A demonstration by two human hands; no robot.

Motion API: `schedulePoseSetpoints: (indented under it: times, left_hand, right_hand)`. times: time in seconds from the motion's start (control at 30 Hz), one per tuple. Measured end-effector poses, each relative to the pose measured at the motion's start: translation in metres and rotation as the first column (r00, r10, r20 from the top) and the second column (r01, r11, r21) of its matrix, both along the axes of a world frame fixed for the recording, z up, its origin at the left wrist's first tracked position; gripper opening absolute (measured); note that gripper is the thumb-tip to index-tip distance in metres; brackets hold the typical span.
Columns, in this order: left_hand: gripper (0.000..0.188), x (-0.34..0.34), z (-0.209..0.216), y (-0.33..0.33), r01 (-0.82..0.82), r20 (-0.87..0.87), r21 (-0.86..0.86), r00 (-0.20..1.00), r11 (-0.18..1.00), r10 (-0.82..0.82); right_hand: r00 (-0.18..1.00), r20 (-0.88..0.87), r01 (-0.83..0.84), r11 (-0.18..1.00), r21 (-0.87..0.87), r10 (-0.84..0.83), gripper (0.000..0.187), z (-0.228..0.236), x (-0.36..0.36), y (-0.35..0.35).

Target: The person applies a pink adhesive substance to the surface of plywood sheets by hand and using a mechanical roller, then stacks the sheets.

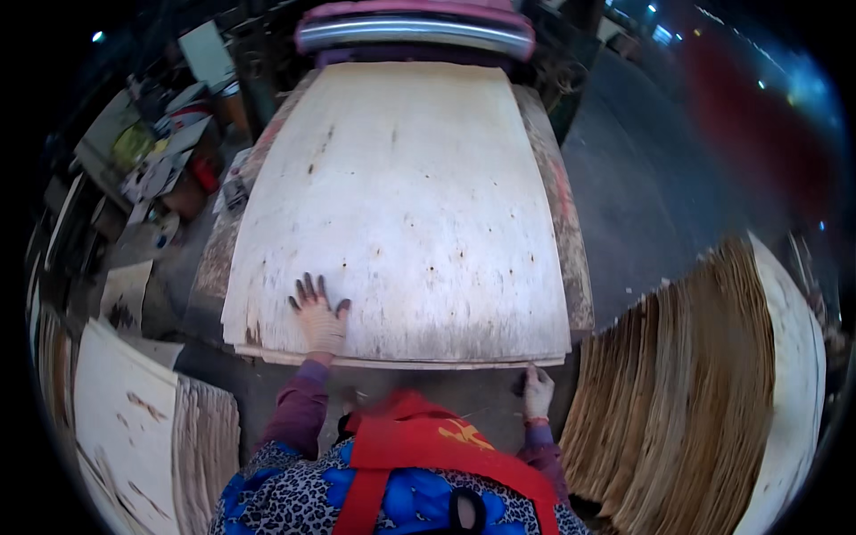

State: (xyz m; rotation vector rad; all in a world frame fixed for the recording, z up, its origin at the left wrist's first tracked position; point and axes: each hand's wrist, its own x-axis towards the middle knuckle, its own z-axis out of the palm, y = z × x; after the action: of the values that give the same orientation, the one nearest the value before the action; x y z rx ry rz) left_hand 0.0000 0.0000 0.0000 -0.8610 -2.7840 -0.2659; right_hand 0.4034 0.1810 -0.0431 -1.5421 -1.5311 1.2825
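Veneer sheet (401, 205) tops stack beside concrete floor (642, 196).

The floor (642, 196) is dark grey and looks like concrete. A machine with a long metal roller (415, 34) stands at the far end of the room, and the other places are told from it. To the left of the roller there is a messy area with boxes and papers (165, 160). To the right of it the floor goes into a dark part, where a few small lamps (655, 11) shine and a reddish wall (749, 116) shows. Nearer than the roller, stacks of thin wood sheets stand on the right (695, 392) and on the left (134, 428).
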Motion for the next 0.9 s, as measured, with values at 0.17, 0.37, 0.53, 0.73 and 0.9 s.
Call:
schedulePoseSetpoints:
  times: [0.17, 0.37, 0.53, 0.73, 0.9]
  left_hand:
    - [0.071, 0.032, -0.019, 0.001, 0.046, 0.067, -0.074, 0.997, 0.996, -0.041]
    - [0.071, 0.018, -0.040, 0.015, 0.012, 0.039, -0.226, 0.999, 0.974, -0.003]
    - [0.071, 0.018, -0.043, 0.008, 0.018, 0.038, -0.232, 0.999, 0.972, -0.009]
    - [0.074, 0.030, -0.030, 0.001, -0.018, 0.156, -0.291, 0.986, 0.957, 0.066]
    - [0.073, 0.029, -0.027, 0.008, 0.014, 0.182, -0.174, 0.983, 0.985, 0.018]
  right_hand:
    - [0.895, 0.350, 0.051, 0.844, 0.534, -0.276, 0.041, 0.020, 0.043, 0.042]
    - [0.816, 0.558, -0.126, 0.895, 0.427, -0.151, 0.043, -0.027, 0.080, 0.103]
    - [0.786, 0.619, -0.300, 0.872, 0.387, -0.004, 0.041, -0.016, 0.081, 0.100]
    - [0.844, 0.529, -0.322, 0.875, 0.362, 0.092, 0.051, -0.019, 0.080, 0.083]
    - [0.866, 0.497, -0.174, 0.900, 0.400, -0.054, 0.042, 0.002, 0.066, 0.077]
